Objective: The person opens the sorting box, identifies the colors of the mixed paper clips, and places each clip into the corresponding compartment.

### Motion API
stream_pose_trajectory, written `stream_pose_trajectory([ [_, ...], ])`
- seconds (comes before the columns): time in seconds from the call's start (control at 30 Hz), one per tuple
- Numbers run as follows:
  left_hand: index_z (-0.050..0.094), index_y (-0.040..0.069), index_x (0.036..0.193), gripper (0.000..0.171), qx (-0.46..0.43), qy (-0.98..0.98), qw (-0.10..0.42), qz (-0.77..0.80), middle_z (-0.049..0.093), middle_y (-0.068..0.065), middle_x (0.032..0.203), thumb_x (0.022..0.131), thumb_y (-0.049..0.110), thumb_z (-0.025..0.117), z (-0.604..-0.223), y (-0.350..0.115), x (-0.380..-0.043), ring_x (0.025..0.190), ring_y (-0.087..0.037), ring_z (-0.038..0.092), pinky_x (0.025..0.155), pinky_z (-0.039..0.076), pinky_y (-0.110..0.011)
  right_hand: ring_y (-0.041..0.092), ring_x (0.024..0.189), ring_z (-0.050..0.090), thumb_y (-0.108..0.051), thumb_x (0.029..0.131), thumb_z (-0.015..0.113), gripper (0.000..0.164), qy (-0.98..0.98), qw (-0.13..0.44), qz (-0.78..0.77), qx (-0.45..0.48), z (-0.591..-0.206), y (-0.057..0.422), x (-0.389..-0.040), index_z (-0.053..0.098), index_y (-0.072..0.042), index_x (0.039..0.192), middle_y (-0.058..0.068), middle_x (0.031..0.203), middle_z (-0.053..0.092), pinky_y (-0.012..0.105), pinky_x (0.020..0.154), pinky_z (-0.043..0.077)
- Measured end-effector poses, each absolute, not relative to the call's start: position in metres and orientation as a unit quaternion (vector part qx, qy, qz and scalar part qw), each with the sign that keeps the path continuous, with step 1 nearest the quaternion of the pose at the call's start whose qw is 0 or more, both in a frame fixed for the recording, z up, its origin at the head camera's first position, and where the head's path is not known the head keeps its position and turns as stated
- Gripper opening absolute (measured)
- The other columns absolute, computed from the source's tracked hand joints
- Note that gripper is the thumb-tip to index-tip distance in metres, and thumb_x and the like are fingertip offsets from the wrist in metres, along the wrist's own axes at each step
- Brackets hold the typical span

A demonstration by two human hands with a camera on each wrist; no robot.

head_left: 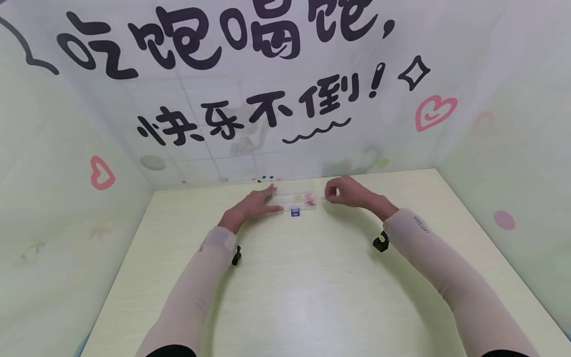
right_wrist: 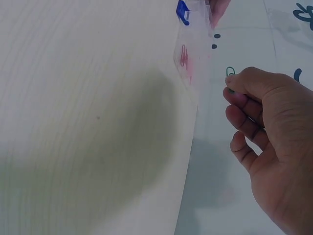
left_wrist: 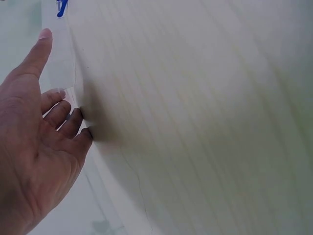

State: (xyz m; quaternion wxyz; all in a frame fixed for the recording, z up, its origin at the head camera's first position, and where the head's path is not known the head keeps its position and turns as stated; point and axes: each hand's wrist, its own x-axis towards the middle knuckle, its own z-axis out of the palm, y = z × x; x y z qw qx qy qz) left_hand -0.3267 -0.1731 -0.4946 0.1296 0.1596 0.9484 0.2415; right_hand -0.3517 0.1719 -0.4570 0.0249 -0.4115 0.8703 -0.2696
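A clear plastic compartment box (head_left: 289,201) lies near the table's back edge, its blue latch (head_left: 295,212) facing front. At the box's left end, my left hand (head_left: 255,204) holds it, thumb along the front side and fingers toward the back. Red paper clips (right_wrist: 184,56) show in the right-end compartment, and something yellowish sits in the one beside it. Just right of the box, my right hand (head_left: 350,192) pinches a green paper clip (right_wrist: 230,72) between thumb and index finger. The clip's upper loop sticks out past the fingertips; its other end is hidden.
The pale wood-grain table (head_left: 285,282) extends forward from the box. Behind it rises a white printed curtain (head_left: 250,163), close to both hands, with further curtain sides at left and right. A tiny dark speck (right_wrist: 98,117) marks the tabletop.
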Motion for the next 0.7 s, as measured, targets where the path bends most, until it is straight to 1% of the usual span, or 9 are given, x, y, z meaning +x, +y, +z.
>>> stream_pose_trajectory([
  [0.2, 0.021, 0.011, 0.170, 0.098, 0.156, 0.948, 0.131, 0.246, 0.024, -0.011, 0.175, 0.098, 0.060, 0.067, -0.497, -0.174, -0.328, 0.161, -0.039, 0.022, 0.130, 0.022, -0.056, 0.016, 0.080, 0.060, -0.001, 0.093, 0.073, 0.009, 0.876, 0.030, -0.273, -0.397, -0.459, 0.151, -0.355, 0.073, -0.008, 0.087, 0.000, 0.083, 0.070, 0.032, 0.076, 0.052],
  [0.47, 0.022, 0.008, 0.169, 0.098, 0.168, 0.947, 0.122, 0.244, 0.026, -0.014, 0.174, 0.099, 0.060, 0.067, -0.497, -0.175, -0.328, 0.159, -0.037, 0.027, 0.129, 0.025, -0.053, 0.016, 0.080, 0.062, -0.004, 0.094, 0.077, 0.007, 0.881, 0.020, -0.274, -0.384, -0.463, 0.124, -0.357, 0.074, -0.008, 0.088, 0.000, 0.084, 0.072, 0.032, 0.077, 0.053],
  [0.7, 0.024, 0.007, 0.169, 0.095, 0.165, 0.949, 0.124, 0.239, 0.027, -0.014, 0.173, 0.100, 0.057, 0.066, -0.492, -0.173, -0.326, 0.159, -0.041, 0.026, 0.129, 0.024, -0.056, 0.014, 0.080, 0.064, -0.005, 0.095, 0.075, 0.006, 0.886, 0.036, -0.269, -0.375, -0.467, 0.108, -0.358, 0.075, -0.009, 0.091, 0.001, 0.087, 0.074, 0.033, 0.079, 0.056],
])
